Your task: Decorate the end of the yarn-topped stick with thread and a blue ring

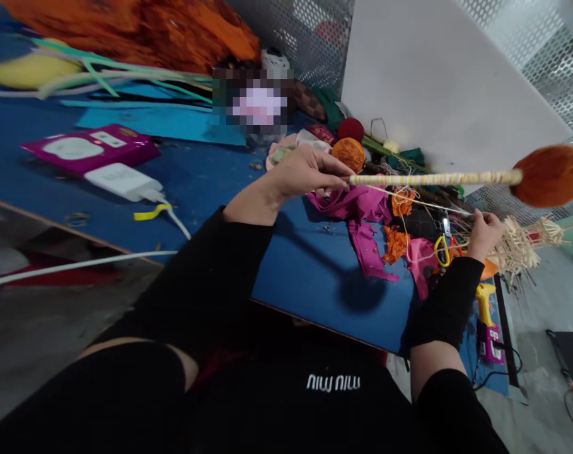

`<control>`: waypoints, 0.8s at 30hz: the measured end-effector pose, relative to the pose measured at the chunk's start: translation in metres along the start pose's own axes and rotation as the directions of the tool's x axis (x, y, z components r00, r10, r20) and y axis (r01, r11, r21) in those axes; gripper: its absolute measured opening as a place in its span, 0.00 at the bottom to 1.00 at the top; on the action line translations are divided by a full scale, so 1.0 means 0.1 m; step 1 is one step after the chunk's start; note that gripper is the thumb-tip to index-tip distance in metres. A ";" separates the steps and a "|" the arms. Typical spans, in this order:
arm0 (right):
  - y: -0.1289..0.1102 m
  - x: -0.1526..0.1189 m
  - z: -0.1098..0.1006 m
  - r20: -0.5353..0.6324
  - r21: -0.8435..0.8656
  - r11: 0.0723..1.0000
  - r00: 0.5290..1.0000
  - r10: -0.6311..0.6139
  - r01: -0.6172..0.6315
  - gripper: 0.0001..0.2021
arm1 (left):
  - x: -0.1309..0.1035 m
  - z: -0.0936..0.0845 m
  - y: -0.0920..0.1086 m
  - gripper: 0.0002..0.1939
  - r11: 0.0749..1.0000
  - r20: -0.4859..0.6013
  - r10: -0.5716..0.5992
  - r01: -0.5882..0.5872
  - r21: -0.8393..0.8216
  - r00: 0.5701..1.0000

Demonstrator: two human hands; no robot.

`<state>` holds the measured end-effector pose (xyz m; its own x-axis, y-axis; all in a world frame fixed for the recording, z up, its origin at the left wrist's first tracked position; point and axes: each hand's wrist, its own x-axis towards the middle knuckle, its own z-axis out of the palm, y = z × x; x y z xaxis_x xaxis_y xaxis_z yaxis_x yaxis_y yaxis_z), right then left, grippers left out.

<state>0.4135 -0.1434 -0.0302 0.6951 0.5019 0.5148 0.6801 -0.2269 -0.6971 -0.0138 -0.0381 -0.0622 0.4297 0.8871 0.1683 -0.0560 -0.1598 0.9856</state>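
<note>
My left hand (309, 171) pinches the near end of a stick (432, 179) wrapped in pale yellow and white yarn, held level above the table. At the stick's far right end is a fuzzy orange ball (548, 176). A thin pale strand (416, 200) runs from beside my left fingertips down to my right hand (487, 232), whose fingers are closed on it. The right hand is below the stick and apart from it.
The blue table (295, 277) holds magenta cloth (369, 249), orange scraps (396, 244), yellow-handled scissors (441, 251), a yellow glue gun (485, 302), a purple power strip (94, 148) with a white charger (124, 181), and a blue sheet (163, 123). A white board (437, 88) stands behind.
</note>
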 end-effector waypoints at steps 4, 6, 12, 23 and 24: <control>-0.16 -0.10 0.04 -0.027 -0.510 0.859 0.998 -0.057 0.035 0.10 | 0.01 0.15 -0.02 0.12 0.970 -0.073 -0.018 0.000 -0.245 0.997; -0.36 -0.24 0.09 0.004 -0.496 0.853 0.982 -0.187 0.165 0.15 | -0.01 0.23 0.00 0.11 0.939 -0.105 -0.086 0.045 -0.340 0.991; -1.15 -0.89 0.23 0.025 -0.126 0.789 0.798 -0.603 0.601 0.31 | -0.04 0.31 0.05 0.10 0.888 -0.095 -0.245 0.184 -0.421 0.965; -1.00 -0.86 0.43 0.447 0.288 0.920 0.812 -0.376 0.267 0.21 | -0.09 0.46 0.00 0.10 0.914 -0.013 -0.224 0.205 -0.349 0.975; -1.03 -0.95 0.55 0.558 0.386 0.899 0.723 -0.407 0.207 0.21 | -0.10 0.47 0.01 0.10 0.914 -0.008 -0.221 0.204 -0.352 0.975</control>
<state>0.2645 -0.1222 -0.0349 0.0963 0.9210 0.3775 0.6652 0.2226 -0.7127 0.0243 -0.0679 -0.0638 0.4243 0.9040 -0.0531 -0.2808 0.1872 0.9413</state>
